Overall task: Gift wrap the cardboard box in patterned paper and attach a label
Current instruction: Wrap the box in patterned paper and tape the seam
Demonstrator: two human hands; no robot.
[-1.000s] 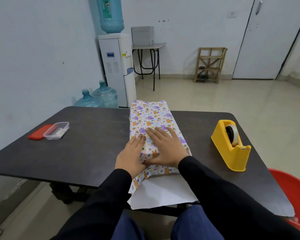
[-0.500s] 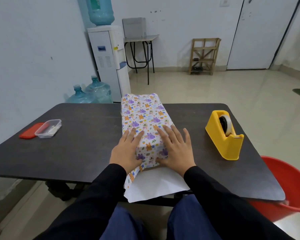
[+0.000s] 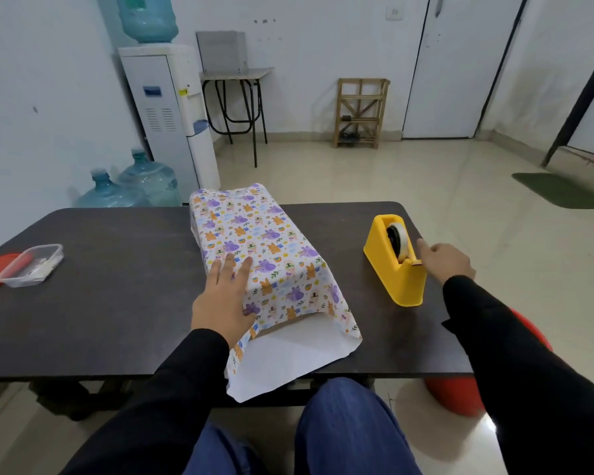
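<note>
Single view, head cam on me, seated at the table (image 3: 117, 303). Wide angle, pitched forward and down. Bottom of frame catches my knees (image 3: 340, 423) and both sleeves (image 3: 172, 389). Left hand (image 3: 222, 299) sits centre, close in; right hand (image 3: 446, 262) is out toward the right side. Table spans the middle band, left end cut by the frame. Upper half looks across the floor (image 3: 357, 180) to the far wall (image 3: 306, 46): cooler (image 3: 172, 121) left, door (image 3: 453, 63) right. Verticals lean at the edges.
</note>
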